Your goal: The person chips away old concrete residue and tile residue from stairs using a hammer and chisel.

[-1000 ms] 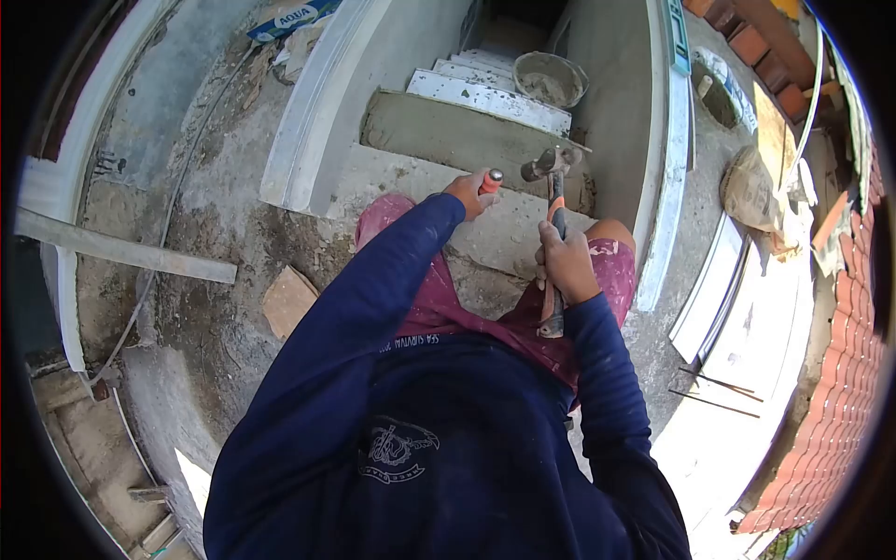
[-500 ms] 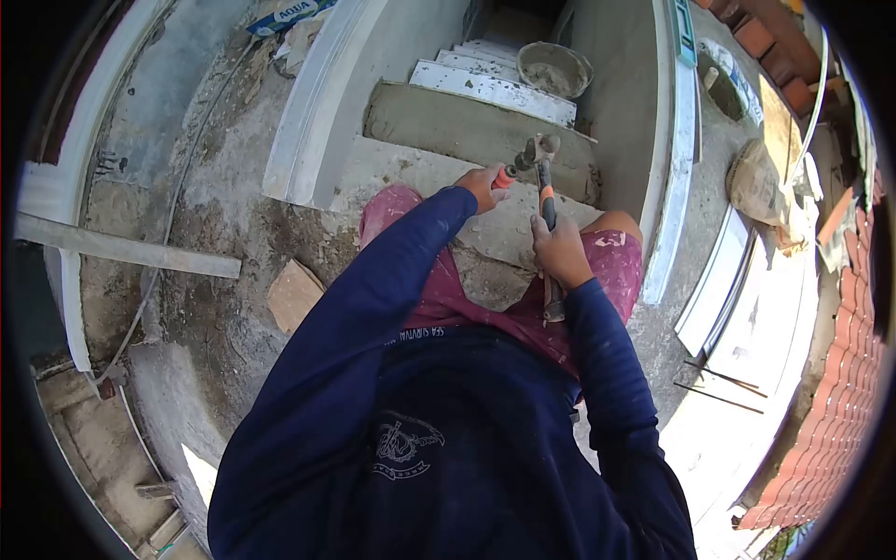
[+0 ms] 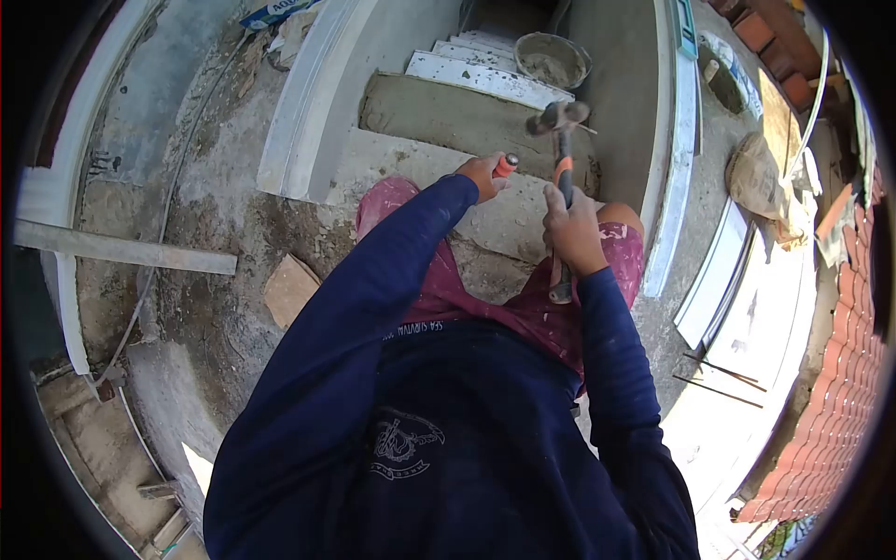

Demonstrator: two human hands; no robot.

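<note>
At the top of a narrow flight of stairs, a seated person holds one tool in each hand above the uppermost step (image 3: 411, 166). The left hand (image 3: 482, 176) is closed around a red-handled tool (image 3: 505, 166), its metal end exposed beyond the fist, a grip that seems to keep the fingers clear of that end; the tool's other end is hidden. The right hand (image 3: 572, 227) grips a hammer (image 3: 563, 166) partway along the handle, probably for balance and control; the head stands apart from the red-handled tool, toward the stairs. The knees are spread to either side, apparently leaving room for the forearms between them.

Surroundings: a grey mortar-like surface (image 3: 448, 114) lies beyond the step, followed by pale boards (image 3: 485, 80). A bucket (image 3: 551, 41) of grey material stands near the right wall (image 3: 623, 103), narrowing the way down; the left wall (image 3: 338, 112) closes the opposite side. A tan slab (image 3: 291, 292) lies on the floor.
</note>
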